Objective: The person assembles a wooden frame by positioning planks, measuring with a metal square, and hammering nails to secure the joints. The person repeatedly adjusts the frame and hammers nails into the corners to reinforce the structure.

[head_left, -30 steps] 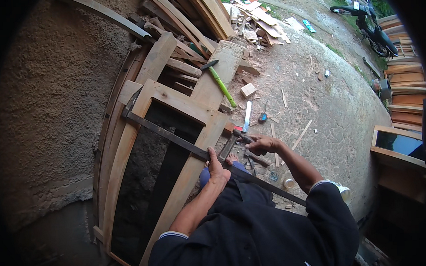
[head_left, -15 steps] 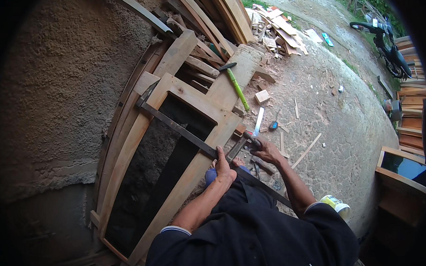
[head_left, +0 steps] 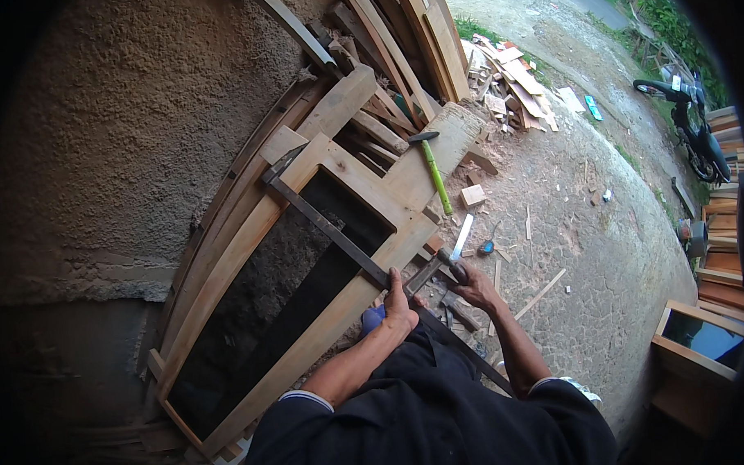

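Note:
A long dark metal bar clamp [head_left: 329, 227] lies across a pale wooden frame [head_left: 310, 337] with a dark panel inside it. Its far jaw hooks over the frame's left edge, by the wall. My left hand [head_left: 397, 307] is closed round the bar just off the frame's near rail, thumb pointing up along it. The screw end of the clamp is in my right hand [head_left: 476, 289], whose fingers wrap the dark handle. Part of the bar runs past my left hand toward my right forearm. Its jaw's contact with the near rail is partly hidden.
A hammer with a green handle [head_left: 437, 177] rests on a wide board [head_left: 415, 169] beyond the frame. Wood offcuts [head_left: 514, 80], a small block [head_left: 472, 196] and a blue tape measure [head_left: 486, 247] lie on the ground. A rough wall [head_left: 139, 142] stands left; a motorcycle [head_left: 696, 131] is far right.
The view has shifted, so the frame and ground objects appear further right and lower. Both hands keep their holds on the clamp; the right hand has changed its angle slightly at the handle.

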{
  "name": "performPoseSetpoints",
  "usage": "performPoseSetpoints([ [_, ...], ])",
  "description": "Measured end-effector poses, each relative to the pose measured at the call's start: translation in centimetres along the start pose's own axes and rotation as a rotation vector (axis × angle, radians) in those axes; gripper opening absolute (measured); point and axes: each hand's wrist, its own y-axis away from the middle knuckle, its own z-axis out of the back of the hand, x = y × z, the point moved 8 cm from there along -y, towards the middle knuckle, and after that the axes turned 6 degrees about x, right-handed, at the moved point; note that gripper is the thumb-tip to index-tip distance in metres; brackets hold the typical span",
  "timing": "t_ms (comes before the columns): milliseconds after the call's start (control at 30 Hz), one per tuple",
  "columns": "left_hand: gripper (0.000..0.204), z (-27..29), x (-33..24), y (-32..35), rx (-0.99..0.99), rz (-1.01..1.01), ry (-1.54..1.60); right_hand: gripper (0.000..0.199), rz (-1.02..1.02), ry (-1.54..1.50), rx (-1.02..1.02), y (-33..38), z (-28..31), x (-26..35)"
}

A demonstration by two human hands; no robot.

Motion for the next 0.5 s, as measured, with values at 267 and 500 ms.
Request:
performPoseSetpoints([
  [267, 0.072, -0.1, -0.1, 0.2, 0.011, 0.029, -0.03, 0.058, -0.272, -0.527, 0.383, 0.5, -1.1, -1.7],
  [500, 0.069, 0.1, -0.1, -0.2, 0.034, 0.002, -0.018, 0.056, -0.05, -0.268, -0.011, 0.7, 0.3, -1.3],
])
